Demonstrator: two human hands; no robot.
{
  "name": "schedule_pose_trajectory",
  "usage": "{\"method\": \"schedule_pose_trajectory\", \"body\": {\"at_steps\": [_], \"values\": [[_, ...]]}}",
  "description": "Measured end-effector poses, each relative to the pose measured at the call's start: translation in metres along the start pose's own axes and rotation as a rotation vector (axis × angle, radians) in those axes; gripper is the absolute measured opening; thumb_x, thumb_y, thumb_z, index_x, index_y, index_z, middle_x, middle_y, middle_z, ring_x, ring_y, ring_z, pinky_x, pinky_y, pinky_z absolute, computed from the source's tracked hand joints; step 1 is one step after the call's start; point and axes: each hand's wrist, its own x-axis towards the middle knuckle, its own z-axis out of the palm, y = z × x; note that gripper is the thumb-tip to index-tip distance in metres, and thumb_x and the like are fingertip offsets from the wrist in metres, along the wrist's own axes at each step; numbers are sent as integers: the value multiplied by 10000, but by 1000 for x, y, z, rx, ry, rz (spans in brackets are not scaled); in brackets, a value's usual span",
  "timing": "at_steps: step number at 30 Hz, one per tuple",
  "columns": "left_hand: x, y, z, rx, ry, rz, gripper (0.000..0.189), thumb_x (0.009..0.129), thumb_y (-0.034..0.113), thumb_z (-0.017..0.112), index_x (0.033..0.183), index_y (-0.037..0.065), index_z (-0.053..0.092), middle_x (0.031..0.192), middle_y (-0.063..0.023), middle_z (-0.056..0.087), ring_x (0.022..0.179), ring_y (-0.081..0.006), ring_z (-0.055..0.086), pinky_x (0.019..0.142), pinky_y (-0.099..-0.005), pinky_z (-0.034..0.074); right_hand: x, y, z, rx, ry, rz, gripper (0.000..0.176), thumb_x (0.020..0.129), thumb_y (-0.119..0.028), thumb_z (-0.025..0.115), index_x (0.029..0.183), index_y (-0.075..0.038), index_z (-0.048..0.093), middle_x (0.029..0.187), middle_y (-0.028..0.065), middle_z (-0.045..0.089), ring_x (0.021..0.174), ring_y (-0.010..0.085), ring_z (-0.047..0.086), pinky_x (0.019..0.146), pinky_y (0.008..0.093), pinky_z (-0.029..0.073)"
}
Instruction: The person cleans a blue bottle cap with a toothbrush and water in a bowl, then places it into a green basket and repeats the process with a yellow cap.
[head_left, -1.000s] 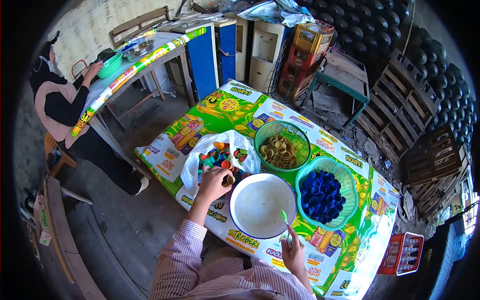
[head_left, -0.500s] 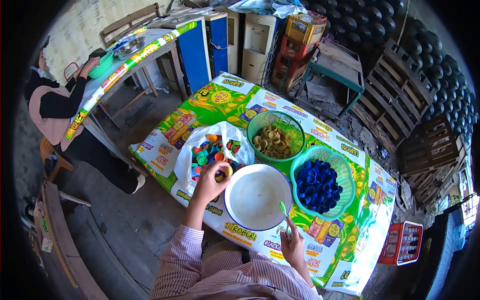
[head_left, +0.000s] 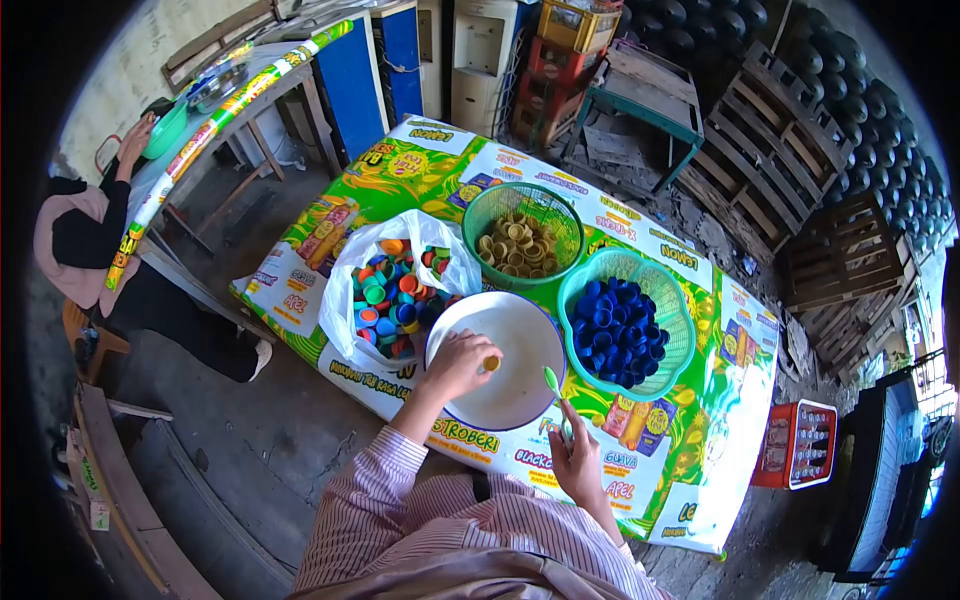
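Observation:
My left hand (head_left: pixel 455 368) is over the left side of a white basin (head_left: pixel 520 335) with a blue rim, pinching a yellow-brown bottle cap (head_left: pixel 490 364). By the basin's lower right rim, my right hand (head_left: pixel 576 462) grips a green-headed toothbrush (head_left: pixel 552 382), its head reaching over the rim. The basin seems to hold shallow, cloudy liquid. To its left sits a white plastic bag (head_left: pixel 343 312) of mixed coloured caps (head_left: pixel 405 285). Behind stands a green basket (head_left: pixel 572 225) with yellow-brown caps (head_left: pixel 518 245). At the right, a teal basket (head_left: pixel 682 325) holds dark blue caps (head_left: pixel 615 330).
A printed green and white sheet covers the table (head_left: pixel 690 480). At the far left, a person (head_left: pixel 85 235) reaches to a green bowl (head_left: pixel 168 130) on another table. Stacked crates (head_left: pixel 555 75) and wooden pallets (head_left: pixel 765 165) stand behind; a red crate (head_left: pixel 795 445) is at right.
My left hand has moved right and down from beside the bag to over the basin, with the cap in its fingers. My right hand still holds the toothbrush. The view has shifted slightly.

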Motion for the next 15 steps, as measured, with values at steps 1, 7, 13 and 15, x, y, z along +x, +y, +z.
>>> {"method": "schedule_pose_trajectory", "body": {"at_steps": [1,7,13,15], "values": [[0,1,-1,20,-29,-26,260,651,155,676,907,158,629,935,7,599,940,-187,529,835,-347,384,0,-1,0,-1,0,10,488,778,-8,556,1243,-37,413,850,229,591,573,273,580,518,352,452],[-3,-3,6,98,-26,4,273,629,144,700,895,153,639,897,9,604,897,-185,536,787,-351,386,2,-5,-3,4,-73,92,485,781,-9,552,1245,-47,416,857,207,600,594,280,581,530,354,455],[-5,-5,14,-94,22,-18,352,631,82,677,977,87,612,901,-76,600,924,-242,544,834,-352,423,-2,-2,-1,7,-30,21,501,781,-10,554,1258,-64,409,837,208,592,578,268,578,518,350,450],[-5,1,8,-157,23,-35,373,636,59,665,1003,68,599,909,-103,599,922,-263,549,834,-349,434,-3,-3,-3,8,-62,64,516,779,-5,559,1267,-61,401,834,210,588,580,262,577,523,347,451]]}}
